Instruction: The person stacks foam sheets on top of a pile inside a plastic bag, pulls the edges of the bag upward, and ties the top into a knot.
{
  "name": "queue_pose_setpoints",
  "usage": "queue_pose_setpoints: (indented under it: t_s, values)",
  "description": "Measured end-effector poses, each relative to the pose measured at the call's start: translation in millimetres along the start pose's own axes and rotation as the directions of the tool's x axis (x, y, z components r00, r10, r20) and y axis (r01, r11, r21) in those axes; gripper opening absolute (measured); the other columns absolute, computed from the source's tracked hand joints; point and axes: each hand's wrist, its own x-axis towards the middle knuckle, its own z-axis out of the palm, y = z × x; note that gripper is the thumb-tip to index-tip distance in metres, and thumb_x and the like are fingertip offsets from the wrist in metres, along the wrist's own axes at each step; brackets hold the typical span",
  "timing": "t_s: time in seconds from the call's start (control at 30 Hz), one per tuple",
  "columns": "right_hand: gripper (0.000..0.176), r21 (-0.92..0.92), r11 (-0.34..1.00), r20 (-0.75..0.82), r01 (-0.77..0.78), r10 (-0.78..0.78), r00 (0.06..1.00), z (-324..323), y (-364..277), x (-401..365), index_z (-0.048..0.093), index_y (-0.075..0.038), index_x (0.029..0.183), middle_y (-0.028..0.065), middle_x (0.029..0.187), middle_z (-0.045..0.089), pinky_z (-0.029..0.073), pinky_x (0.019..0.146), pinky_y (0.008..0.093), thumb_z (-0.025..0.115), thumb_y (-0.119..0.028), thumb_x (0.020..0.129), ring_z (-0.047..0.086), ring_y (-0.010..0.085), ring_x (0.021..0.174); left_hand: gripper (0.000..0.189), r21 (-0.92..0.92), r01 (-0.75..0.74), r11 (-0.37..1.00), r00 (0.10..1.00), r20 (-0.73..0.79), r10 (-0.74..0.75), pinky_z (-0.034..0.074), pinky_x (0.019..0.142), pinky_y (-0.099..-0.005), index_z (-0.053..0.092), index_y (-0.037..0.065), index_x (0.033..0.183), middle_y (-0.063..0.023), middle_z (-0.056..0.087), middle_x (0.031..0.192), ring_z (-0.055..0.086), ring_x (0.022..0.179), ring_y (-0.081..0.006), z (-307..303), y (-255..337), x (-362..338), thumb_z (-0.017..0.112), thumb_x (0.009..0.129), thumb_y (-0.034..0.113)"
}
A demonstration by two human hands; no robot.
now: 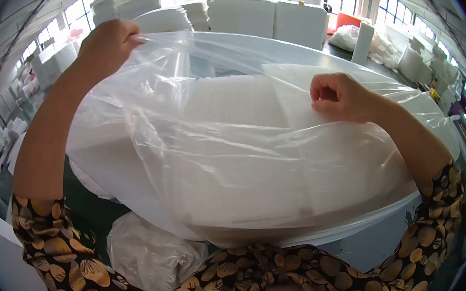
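Note:
A large clear plastic bag (235, 162) lies over a stack of white foam sheets (228, 100) on the table in front of me. Raised at the upper left, my left hand (111, 44) is closed on the edge of the bag, and the film stretches from its fingers toward the right. My right hand (344, 97) is over the right part of the stack, its fingers curled in a pinch against the film. What those fingertips hold is too small to make out.
Tall stacks of white foam (242, 19) stand behind the table (363, 245). A crumpled plastic bundle (153, 250) sits low at the front left. At the back right are bunched plastic bags (385, 50), an upright white block (362, 42) and a red object (348, 21).

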Motion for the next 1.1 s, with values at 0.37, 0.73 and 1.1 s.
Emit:
queue_pose_setpoints:
  t_s: [0.37, 0.73, 1.1]
  values:
    - [0.029, -0.489, 0.872, -0.230, -0.035, -0.089, 0.969, -19, -12, 29, 0.060, -0.009, 0.111, 0.0055, 0.097, 0.064, 0.048, 0.072, 0.0340, 0.066, -0.018, 0.084, 0.061, 0.0138, 0.082, 0.016, -0.601, 0.142, 0.786, 0.973, 0.230, 0.000, 0.035, 0.040, -0.0229, 0.061, 0.002, 0.096, 0.0001, 0.049, 0.053, 0.042, 0.039, -0.0062, -13, -19, 35, 0.055, 0.089, 0.015]
    - [0.077, -0.345, 0.938, 0.205, -0.033, 0.109, 0.973, -7, -93, 29, 0.028, 0.001, 0.141, 0.0279, 0.138, 0.038, 0.025, 0.109, 0.0423, 0.047, -0.054, 0.090, 0.037, 0.0370, 0.128, 0.018, -0.974, 0.093, 0.208, 0.996, 0.091, -0.019, 0.029, 0.039, -0.0190, 0.059, 0.002, 0.101, 0.0070, 0.039, 0.051, 0.035, 0.039, -0.0032, -37, -28, 87, 0.058, 0.087, 0.013]
    - [0.044, -0.507, 0.860, -0.031, -0.051, 0.041, 0.999, -15, -32, 7, 0.069, -0.009, 0.097, 0.0118, 0.099, 0.065, 0.033, 0.102, 0.0398, 0.037, -0.039, 0.099, 0.049, 0.0302, 0.112, 0.021, -0.956, 0.004, 0.294, 0.995, -0.025, -0.095, 0.029, 0.041, -0.0206, 0.057, -0.001, 0.104, 0.0053, 0.038, 0.048, 0.037, 0.039, -0.0048, -32, -21, 74, 0.055, 0.088, 0.013]
